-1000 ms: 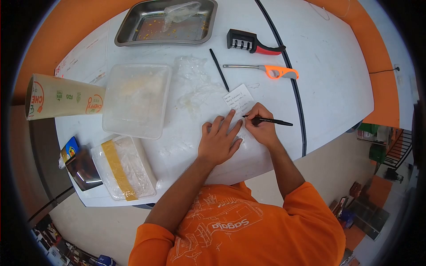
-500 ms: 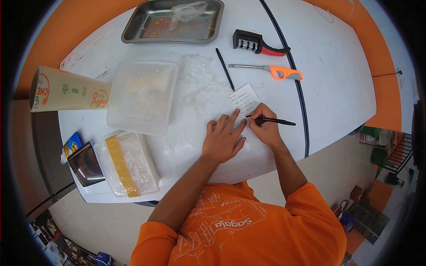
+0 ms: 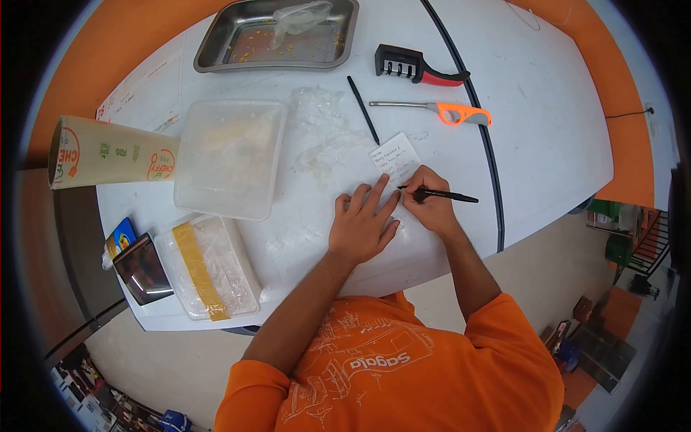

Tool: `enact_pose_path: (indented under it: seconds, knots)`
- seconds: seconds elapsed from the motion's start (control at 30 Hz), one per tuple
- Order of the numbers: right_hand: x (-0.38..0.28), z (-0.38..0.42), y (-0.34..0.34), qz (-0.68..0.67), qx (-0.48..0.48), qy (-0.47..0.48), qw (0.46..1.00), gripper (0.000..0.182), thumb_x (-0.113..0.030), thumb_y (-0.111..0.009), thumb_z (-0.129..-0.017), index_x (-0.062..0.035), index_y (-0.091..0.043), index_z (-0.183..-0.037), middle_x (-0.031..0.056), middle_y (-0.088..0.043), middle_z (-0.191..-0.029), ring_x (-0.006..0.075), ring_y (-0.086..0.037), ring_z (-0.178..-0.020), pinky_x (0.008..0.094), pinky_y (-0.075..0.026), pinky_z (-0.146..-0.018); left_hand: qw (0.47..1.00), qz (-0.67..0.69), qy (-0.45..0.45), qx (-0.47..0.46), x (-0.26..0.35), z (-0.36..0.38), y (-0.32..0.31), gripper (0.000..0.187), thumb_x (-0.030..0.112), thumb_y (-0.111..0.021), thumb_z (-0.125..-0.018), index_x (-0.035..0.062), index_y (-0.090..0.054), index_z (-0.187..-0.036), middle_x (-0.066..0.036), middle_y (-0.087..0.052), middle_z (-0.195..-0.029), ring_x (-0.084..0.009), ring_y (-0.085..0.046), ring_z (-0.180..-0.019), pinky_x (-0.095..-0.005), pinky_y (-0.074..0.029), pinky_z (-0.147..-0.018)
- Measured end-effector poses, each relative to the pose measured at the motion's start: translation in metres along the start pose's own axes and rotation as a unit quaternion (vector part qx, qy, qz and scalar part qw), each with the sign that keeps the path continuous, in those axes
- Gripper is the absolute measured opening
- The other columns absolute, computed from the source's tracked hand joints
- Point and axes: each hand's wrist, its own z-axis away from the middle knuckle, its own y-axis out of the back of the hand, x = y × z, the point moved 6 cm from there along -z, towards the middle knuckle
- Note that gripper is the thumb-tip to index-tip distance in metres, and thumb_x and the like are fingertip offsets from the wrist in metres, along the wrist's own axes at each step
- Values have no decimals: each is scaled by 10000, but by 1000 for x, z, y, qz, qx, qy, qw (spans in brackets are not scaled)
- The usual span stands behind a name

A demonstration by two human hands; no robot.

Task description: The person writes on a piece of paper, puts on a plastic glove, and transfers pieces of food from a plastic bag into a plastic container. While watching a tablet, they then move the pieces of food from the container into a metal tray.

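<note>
A small white paper note (image 3: 395, 156) with several handwritten lines lies on the white table (image 3: 317, 248). My right hand (image 3: 429, 204) is closed round a black pen (image 3: 450, 194), its tip at the lower part of the note. Flat beside it, my left hand (image 3: 362, 223) has its fingers spread, with the fingertips at the note's lower edge. A second slim black stick, like a pen or pencil (image 3: 363, 110), rests just beyond the note. Crumpled clear plastic film (image 3: 320, 129) lies to the left of it.
An orange gas lighter (image 3: 461, 114) and a knife sharpener (image 3: 410, 65) lie at the back. A metal tray (image 3: 248, 47) holds crumbs and a plastic bag. On the left are a lidded plastic container (image 3: 227, 158), a paper roll (image 3: 115, 153), a taped box (image 3: 205, 270) and a phone or tablet (image 3: 142, 270).
The view has shifted very slightly. Both hands stay at the note, and the pen tip has barely moved.
</note>
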Motion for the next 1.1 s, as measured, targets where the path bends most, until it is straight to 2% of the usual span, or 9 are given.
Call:
enact_pose_path:
  seconds: [0.13,0.83,0.9,1.1]
  knots:
    - [1,1,-1,13,-9,25,1000,167,91,-716,-776,-11,-586,-807,64,-606,-855,118,-578,-720,259,-471,-617,1000,-4,-3,-4,0,0,-1,529,389,-653,-945,196,-597,-1434,-81,-399,-1621,-302,-435,-1293,-502,-356,-1000]
    - [1,1,-3,23,-34,-8,999,158,93,-713,-783,-4,-590,-800,66,-607,-869,108,-595,-725,256,-483,-613,1000,-29,-7,-2,1,-1,2,492,419,-646,-957,185,-636,-1389,-80,-428,-1613,-283,-460,-1282,-478,-377,-984]
    - [-1,-1,-1,22,-38,-11,999,158,92,-712,-782,-5,-588,-795,65,-605,-866,108,-593,-720,258,-481,-609,1000,-1,-3,-8,0,-1,-1,492,381,-650,-945,208,-624,-1404,-80,-387,-1627,-314,-432,-1300,-531,-357,-1008]
    - [-3,-3,-2,28,-35,0,999,165,83,-712,-776,-7,-575,-779,59,-598,-843,107,-584,-701,261,-473,-592,1000,0,2,-12,-1,0,-2,477,384,-641,-955,214,-626,-1401,-79,-373,-1638,-313,-425,-1312,-541,-349,-1028]
